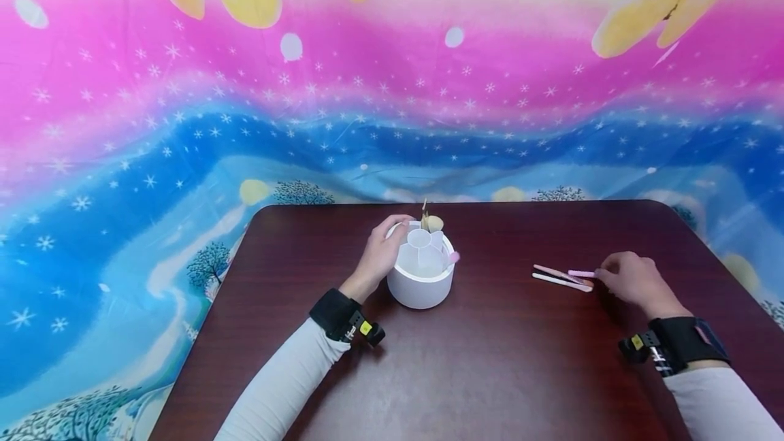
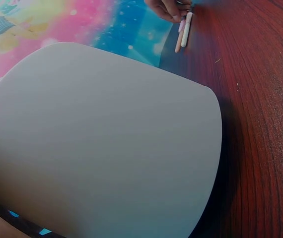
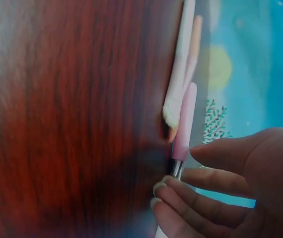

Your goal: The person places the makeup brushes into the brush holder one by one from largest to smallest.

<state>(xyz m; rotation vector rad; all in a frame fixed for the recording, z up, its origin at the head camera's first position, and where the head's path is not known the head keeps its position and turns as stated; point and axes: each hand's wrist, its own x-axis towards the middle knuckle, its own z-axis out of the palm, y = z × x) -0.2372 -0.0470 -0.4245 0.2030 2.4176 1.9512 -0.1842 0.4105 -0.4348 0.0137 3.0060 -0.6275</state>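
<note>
A white round brush holder (image 1: pixel 420 291) with inner compartments stands on the table, and its wall (image 2: pixel 106 134) fills most of the left wrist view. My left hand (image 1: pixel 381 250) grips its rim from the left. Over at the right, my right hand (image 1: pixel 633 281) pinches a pink-handled makeup brush (image 3: pixel 185 124) near its metal collar; the brush's far end is partly hidden by the fingers. Beside it lie a white-handled brush (image 1: pixel 560 282) and a slim pinkish-tan brush (image 3: pixel 193 44), close together and partly overlapping.
Inside the holder, a tan-headed brush (image 1: pixel 435 224) stands at the back and a pink tip (image 1: pixel 454 257) leans over the right rim. The dark red wooden table (image 1: pixel 490 359) ends at a colourful printed cloth (image 1: pixel 392 87) behind.
</note>
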